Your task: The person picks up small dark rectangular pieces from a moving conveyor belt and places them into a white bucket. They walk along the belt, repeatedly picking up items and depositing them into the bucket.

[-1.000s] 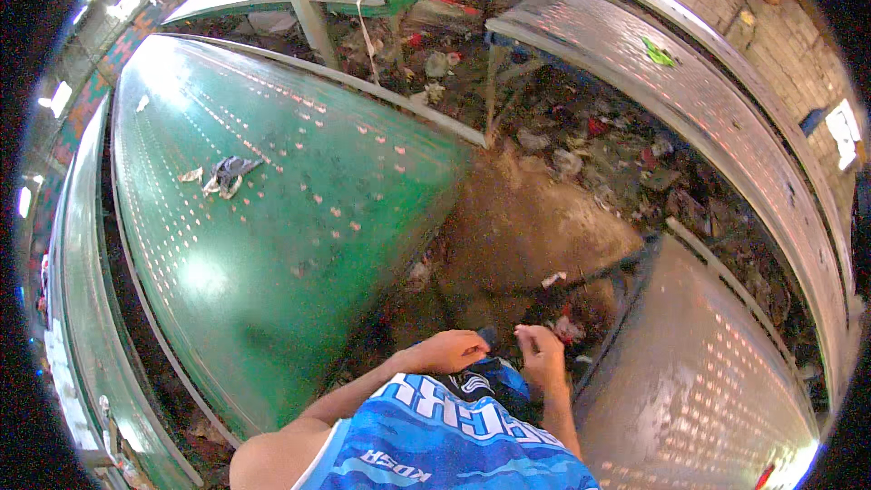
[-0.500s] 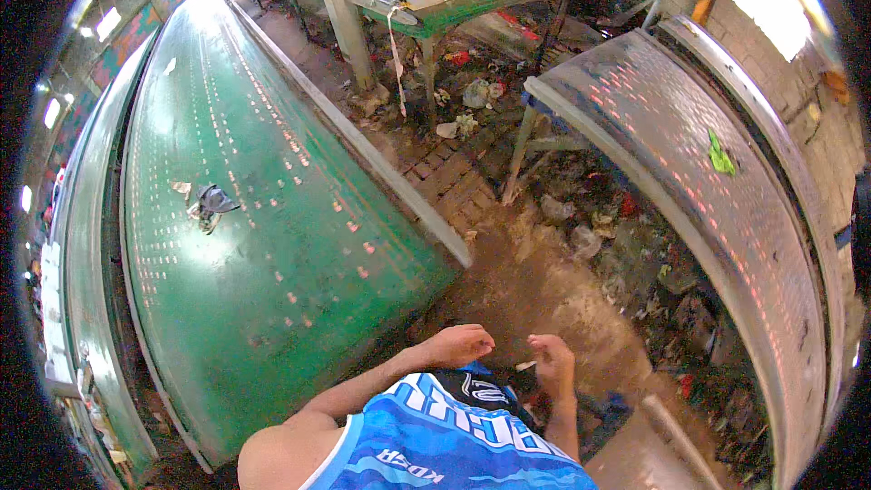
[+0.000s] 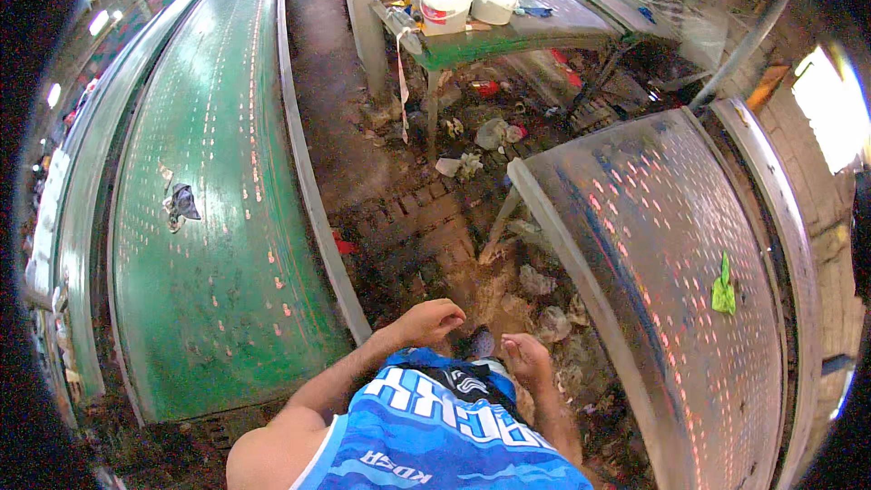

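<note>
The left hand [image 3: 437, 318] and right hand [image 3: 528, 359] are apart — both curled, but I can't tell if they're closed. They're near the blue shirt [image 3: 426, 431], between a green bench [image 3: 236, 363] and a grey bench [image 3: 626, 159].

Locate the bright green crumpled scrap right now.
In the head view, the bright green crumpled scrap lies at right, on the long brownish-grey, pink-dotted table.

Long green tabletop [image 3: 209, 308]: smooth, glossy, bright sheen. Grey-brown tabletop [image 3: 626, 172]: smooth, satin, duller. White buckets [image 3: 446, 20]: smooth plastic. Blue jersey [image 3: 435, 426]: cloth, matt. Bright green scrap [image 3: 723, 297]: crumpled, cloth or plastic unclear. Upright post [image 3: 366, 18]: matt. Floor [image 3: 404, 213]: rough, matt, brick-like. Block wall [image 3: 836, 218]: rough, matt.
</note>
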### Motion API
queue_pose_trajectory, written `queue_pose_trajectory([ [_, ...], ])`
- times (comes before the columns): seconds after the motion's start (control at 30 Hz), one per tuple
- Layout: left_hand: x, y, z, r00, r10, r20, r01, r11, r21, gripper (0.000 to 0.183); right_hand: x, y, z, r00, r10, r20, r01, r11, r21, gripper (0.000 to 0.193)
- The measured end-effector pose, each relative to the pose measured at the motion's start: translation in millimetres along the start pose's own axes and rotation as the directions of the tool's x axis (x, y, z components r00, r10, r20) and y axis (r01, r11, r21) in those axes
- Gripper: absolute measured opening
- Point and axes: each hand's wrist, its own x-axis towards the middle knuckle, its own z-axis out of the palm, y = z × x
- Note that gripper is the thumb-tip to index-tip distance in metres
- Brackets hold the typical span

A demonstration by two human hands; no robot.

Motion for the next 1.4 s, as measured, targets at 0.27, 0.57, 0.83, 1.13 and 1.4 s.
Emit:
queue_pose_trajectory([
  [0.27, 96.7, 36.7, -3.2, 0.978, 0.037, -0.204, -0.038, 0.999, -0.005, 0.025, 181.1, 32.1, -97.5, 0.995, -0.07, 0.069, 0.063, 0.993, 0.097, 0.022],
  [0.57, 196.6, -22.2, -98.1, 0.958, -0.109, -0.267, 0.078, 0.989, -0.122, 0.022, 340.8, 64.4, -42.1, 0.981, -0.179, 0.077, 0.161, 0.967, 0.199, 0.018],
  [0.83, 327.8, -117.8, -276.5, 0.959, 0.155, -0.239, -0.17, 0.985, -0.043, 0.025, 533.1, 51.0, 19.1, 0.986, -0.041, 0.162, 0.004, 0.974, 0.225, 0.026],
  [1.13, 387.8, -148.7, -493.5, 0.855, -0.043, -0.517, 0.052, 0.999, 0.002, 0.019, 757.4, 31.0, 26.1, 0.972, -0.217, 0.086, 0.207, 0.972, 0.111, 0.038],
  [1.4, 518.2, -121.7, -535.5, 0.834, 0.318, -0.451, -0.217, 0.94, 0.263, 0.014, 807.6, 107.1, 24.0, 0.974, 0.074, 0.215, -0.1, 0.989, 0.109, 0.031],
])
